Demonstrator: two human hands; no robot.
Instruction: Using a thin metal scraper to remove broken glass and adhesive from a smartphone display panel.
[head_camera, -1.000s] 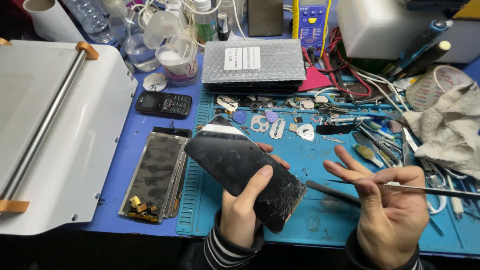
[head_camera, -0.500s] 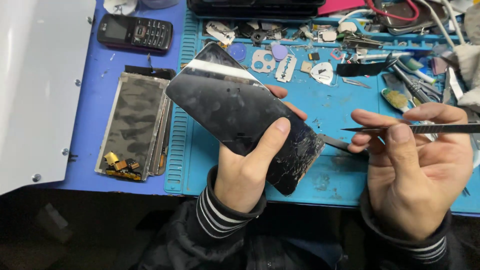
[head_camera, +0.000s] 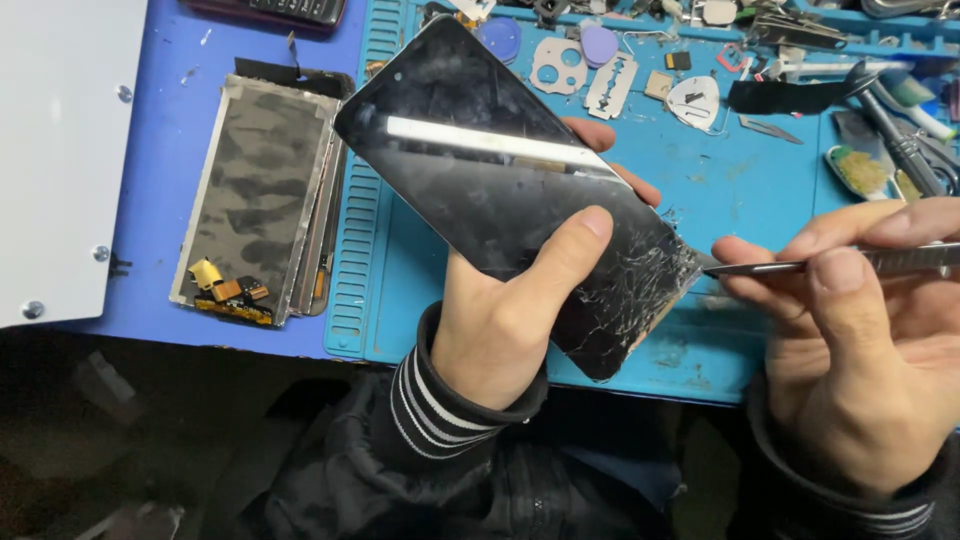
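My left hand (head_camera: 510, 310) grips a black phone screen (head_camera: 490, 170), thumb pressed on its glass. The glass is badly cracked at its lower right corner (head_camera: 630, 290). My right hand (head_camera: 860, 340) pinches a thin metal tool (head_camera: 800, 266) held level. Its tip touches the cracked corner's right edge. Both hands hover over a blue work mat (head_camera: 720, 170).
A stack of detached display panels (head_camera: 255, 200) lies left of the mat on the blue table. A white machine (head_camera: 60, 150) fills the left edge. Picks, a razor blade (head_camera: 610, 85), small parts and screwdrivers (head_camera: 890, 120) litter the mat's far side.
The view has closed in and tilted down. The phone screen has come up nearer the camera, and the metal tool's tip has moved left until it meets the cracked corner.
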